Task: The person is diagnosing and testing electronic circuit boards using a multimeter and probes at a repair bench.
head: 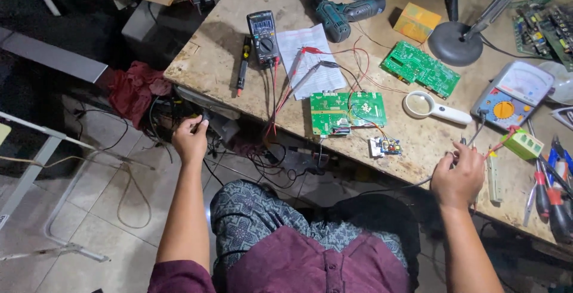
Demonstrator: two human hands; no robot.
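A seated person's left hand [191, 139], held below the edge of a worn, scuffed workbench [227, 42], is closed around a small dark plug [205, 115] among tangled black cables [262, 161]. The right hand [458, 176] pinches a thin dark wire [388, 186] at the bench's near edge; the wire runs roughly left to right, drooping toward the lap. Between the hands a flat green rectangular circuit board [347, 112] lies with its long axis across the bench. A round white magnifying glass [433, 107] rests just beside it.
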